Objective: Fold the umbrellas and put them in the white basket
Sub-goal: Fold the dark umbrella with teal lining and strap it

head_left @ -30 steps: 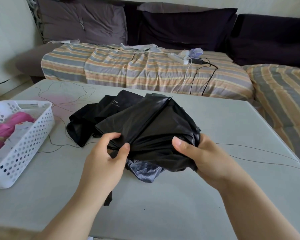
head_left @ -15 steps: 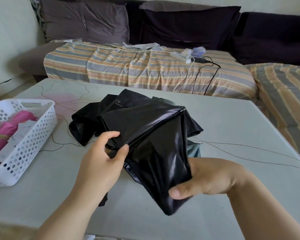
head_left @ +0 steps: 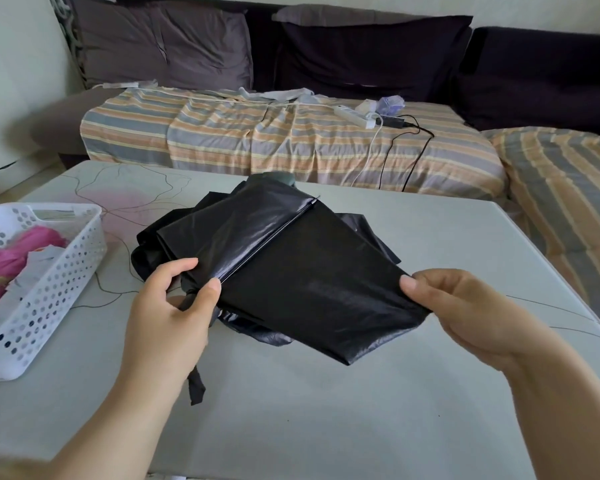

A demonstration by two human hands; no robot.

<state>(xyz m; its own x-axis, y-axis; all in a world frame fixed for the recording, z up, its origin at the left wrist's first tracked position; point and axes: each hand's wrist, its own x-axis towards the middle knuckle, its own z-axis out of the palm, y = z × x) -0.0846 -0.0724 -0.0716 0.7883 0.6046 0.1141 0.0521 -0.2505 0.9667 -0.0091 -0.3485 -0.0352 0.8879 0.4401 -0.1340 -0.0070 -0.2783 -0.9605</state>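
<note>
Folding is under way: the left hand (head_left: 168, 317) grips the black umbrella (head_left: 284, 268) over the table (head_left: 378, 427), the right hand (head_left: 465, 313) pinches one panel taut. Next, probably, wrap the panels round; the white basket (head_left: 49, 292) waits at the left

I see a pale grey table (head_left: 326, 427). On it: white basket (head_left: 49, 299) at left, black umbrella (head_left: 284, 271) at centre.

A single wide-angle camera on the person's head looks forward and down, close over the tabletop (head_left: 326, 410). The near edge of the tabletop sits at the bottom of the view; a striped sofa (head_left: 291, 143) lies beyond its far edge.
</note>
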